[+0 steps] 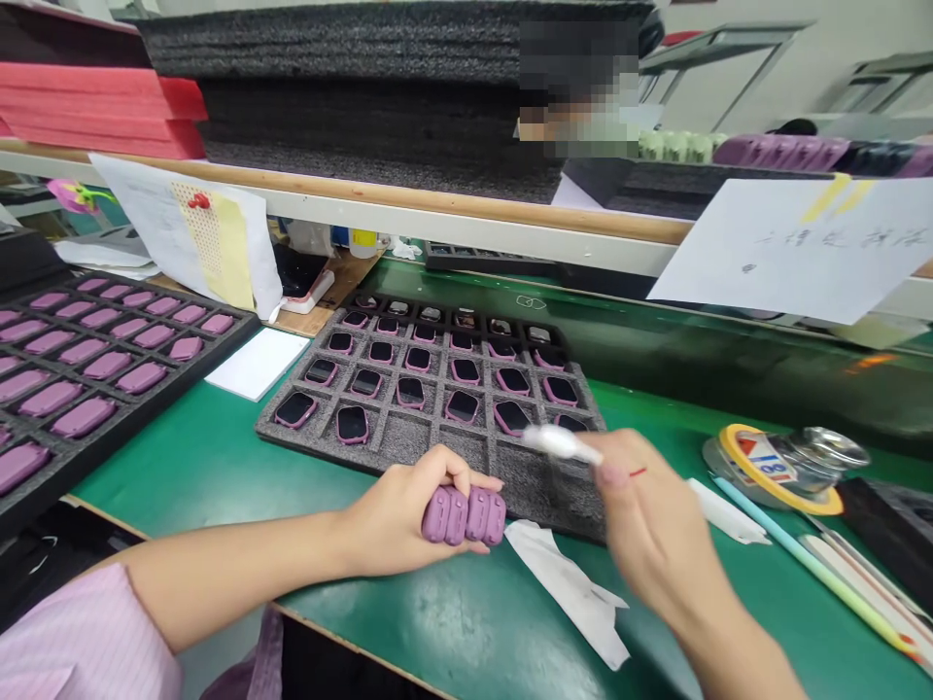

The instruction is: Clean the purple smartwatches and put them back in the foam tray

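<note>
My left hand (408, 515) is closed around several purple watch cases (464, 516) pressed side by side, just in front of the tray's near edge. The buttons on their sides face right, toward the camera. In my right hand (648, 515) is a cotton swab (558, 441), its white tip pointing left, slightly blurred by motion. The swab is over the near right part of a black foam tray (397, 437). Purple watches with dark screens, such as this watch (353, 425), lie in the tray's compartments. Several compartments in the front row hold nothing.
Left stands another foam tray (182, 374) of purple cases. A crumpled white wipe (572, 593) lies before my hands. At right are a metal-topped glass bottle (783, 467), a tape roll around it and a blue-yellow pen (809, 559). A shelf edge (437, 209) carrying stacked foam crosses behind.
</note>
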